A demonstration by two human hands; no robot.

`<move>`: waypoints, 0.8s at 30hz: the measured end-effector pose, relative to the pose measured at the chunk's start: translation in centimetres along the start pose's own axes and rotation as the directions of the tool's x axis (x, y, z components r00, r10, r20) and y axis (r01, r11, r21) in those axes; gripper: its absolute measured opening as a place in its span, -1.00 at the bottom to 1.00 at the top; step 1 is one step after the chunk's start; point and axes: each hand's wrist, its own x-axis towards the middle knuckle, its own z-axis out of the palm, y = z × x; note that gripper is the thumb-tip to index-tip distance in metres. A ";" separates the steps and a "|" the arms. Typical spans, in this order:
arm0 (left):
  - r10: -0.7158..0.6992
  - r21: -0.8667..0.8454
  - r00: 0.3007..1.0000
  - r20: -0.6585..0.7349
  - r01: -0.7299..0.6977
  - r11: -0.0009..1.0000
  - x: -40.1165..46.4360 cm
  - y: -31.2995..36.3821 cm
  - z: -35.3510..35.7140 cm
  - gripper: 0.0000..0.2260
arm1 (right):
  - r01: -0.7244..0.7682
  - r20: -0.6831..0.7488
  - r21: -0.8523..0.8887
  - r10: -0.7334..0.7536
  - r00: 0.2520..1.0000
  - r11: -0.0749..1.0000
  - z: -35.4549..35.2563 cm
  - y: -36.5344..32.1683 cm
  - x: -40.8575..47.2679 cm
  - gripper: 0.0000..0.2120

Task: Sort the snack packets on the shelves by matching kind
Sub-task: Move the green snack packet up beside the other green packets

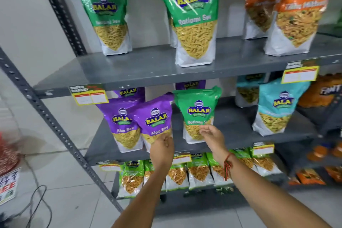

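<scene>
Glossy green pouch (198,114) (pinched), right hand (212,135)

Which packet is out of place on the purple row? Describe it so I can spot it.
Find the grey rack's middle shelf. Right of the purple packets stands a green packet, pinched at its lower edge by the right hand. It is the only green one there, matching the upper shelf's packets.

"Balaji Ratlami Sev" on green packet (197,114), "Balaji Aloo Sev" on purple packet (154,120).
</scene>
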 end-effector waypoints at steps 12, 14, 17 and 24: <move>-0.073 0.042 0.973 0.221 0.065 0.997 6.4 2.3 9.6 -0.76 | -0.060 -0.004 -0.213 0.060 0.998 0.975 -4.0 1.7 10.2 -0.66; -0.104 0.031 0.981 0.165 0.100 0.994 7.1 2.4 10.3 -0.80 | -0.001 0.014 -0.232 0.004 1.000 0.973 -3.3 1.8 11.7 -0.78; -0.101 0.024 0.991 0.086 0.099 0.995 8.2 2.1 10.9 -0.80 | 0.089 0.007 -0.257 -0.090 0.996 0.962 -2.8 2.2 13.2 -0.86; -0.149 0.001 0.989 -0.005 0.149 0.989 8.5 1.9 12.3 -0.80 | 0.171 -0.065 -0.286 -0.197 0.978 0.943 -3.5 2.6 13.6 -0.84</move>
